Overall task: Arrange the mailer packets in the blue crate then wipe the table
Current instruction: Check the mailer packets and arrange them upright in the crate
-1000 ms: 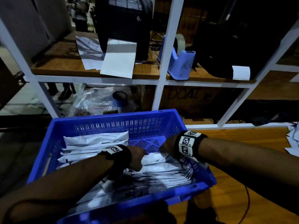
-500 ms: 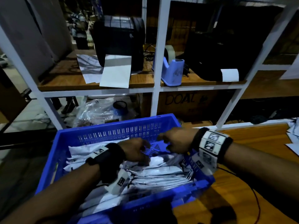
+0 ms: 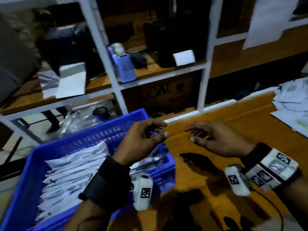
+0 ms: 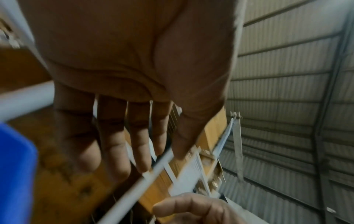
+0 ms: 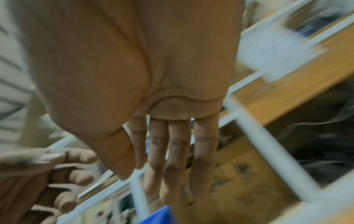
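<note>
- The blue crate (image 3: 30, 172) fills the lower left of the head view, its right end resting on the wooden table (image 3: 208, 147).
- White mailer packets (image 3: 71, 169) lie stacked on edge inside the crate, leaning in rows along its length.
- Behind the crate, a white shelf frame (image 3: 106, 52) runs up the frame; on the wooden shelf in the upper left sits a black printer (image 3: 70, 47) with a white sheet hanging from it, and right of it a blue tape dispenser (image 3: 124, 67).
- The left hand (image 3: 141, 142) hovers in the middle of the frame over the crate's right end. Its grip is loose, fingers lightly bent with thumb and forefinger apart, and it holds nothing.
- The right hand (image 3: 216, 139) hovers just right of it, above the bare table, near the left hand but not touching. Its grip is likewise slack and empty; the right wrist view shows the fingers (image 5: 176, 151) nearly straight.
- More white packets (image 3: 291, 97) lie in a pile at the right edge of the frame, on the table, well apart from the crate.
</note>
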Demonstrator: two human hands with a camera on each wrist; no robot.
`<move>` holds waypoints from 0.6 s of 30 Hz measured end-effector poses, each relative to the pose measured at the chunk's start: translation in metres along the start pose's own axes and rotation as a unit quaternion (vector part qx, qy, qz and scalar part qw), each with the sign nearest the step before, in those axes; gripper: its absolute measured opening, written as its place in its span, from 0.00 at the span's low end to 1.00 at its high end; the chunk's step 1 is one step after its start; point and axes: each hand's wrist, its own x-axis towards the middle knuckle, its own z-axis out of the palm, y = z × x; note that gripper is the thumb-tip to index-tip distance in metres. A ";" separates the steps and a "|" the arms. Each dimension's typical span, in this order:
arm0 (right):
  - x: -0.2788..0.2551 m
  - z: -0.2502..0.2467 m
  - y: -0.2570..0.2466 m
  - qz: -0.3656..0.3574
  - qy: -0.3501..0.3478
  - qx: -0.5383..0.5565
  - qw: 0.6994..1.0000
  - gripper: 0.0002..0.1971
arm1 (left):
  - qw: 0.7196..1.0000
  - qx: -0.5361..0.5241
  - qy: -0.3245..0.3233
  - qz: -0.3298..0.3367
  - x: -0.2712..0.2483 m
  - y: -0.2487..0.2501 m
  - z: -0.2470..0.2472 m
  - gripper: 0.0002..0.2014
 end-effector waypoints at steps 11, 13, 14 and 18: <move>-0.206 -0.105 0.230 0.150 0.173 0.135 0.964 0.09 | 0.995 -0.023 -0.077 -0.055 0.045 0.057 0.312 0.09; -0.227 -0.126 0.259 0.169 0.193 0.141 0.956 0.09 | 0.994 -0.028 -0.083 -0.064 0.056 0.062 0.353 0.09; -0.235 -0.135 0.271 0.178 0.202 0.141 0.953 0.09 | 0.994 -0.026 -0.088 -0.064 0.061 0.062 0.370 0.09; -0.253 -0.163 0.318 0.213 0.225 0.161 0.937 0.07 | 0.991 -0.023 -0.115 -0.071 0.083 0.062 0.426 0.11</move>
